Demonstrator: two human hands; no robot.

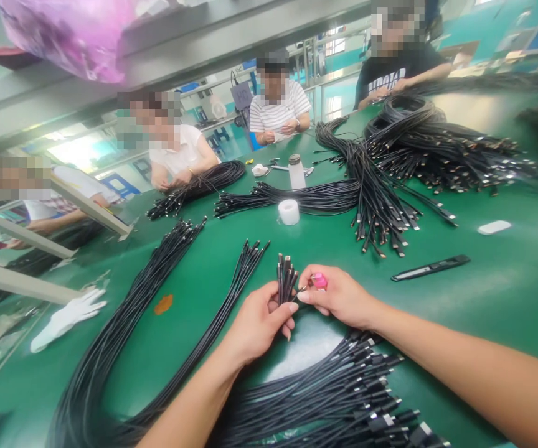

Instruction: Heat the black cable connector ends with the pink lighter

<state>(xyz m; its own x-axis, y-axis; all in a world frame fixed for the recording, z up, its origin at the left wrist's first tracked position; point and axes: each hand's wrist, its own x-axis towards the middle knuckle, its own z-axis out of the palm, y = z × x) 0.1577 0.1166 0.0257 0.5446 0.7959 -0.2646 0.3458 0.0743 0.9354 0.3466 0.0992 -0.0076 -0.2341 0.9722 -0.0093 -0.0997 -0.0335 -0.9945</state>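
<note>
My left hand (262, 320) is closed round a bunch of black USB cables (286, 277), their plug ends pointing up and away. Close beside it, my right hand (339, 295) pinches one cable end (299, 291) at the bunch's right side. A small pink object (319, 280) sits against the right hand's fingers; its kind is unclear. Below my hands a thick bundle of black cables (316, 386) lies with its plugs to the right. Left of my arm, two more cable bundles (129, 317) curve up the table.
On the green table (437, 323) lie a utility knife (430, 268), a white tape roll (289, 212), a bottle (296, 172), a white glove (68, 318) and large cable piles (418, 143). Several people sit across it. A metal frame post (21, 283) stands at left.
</note>
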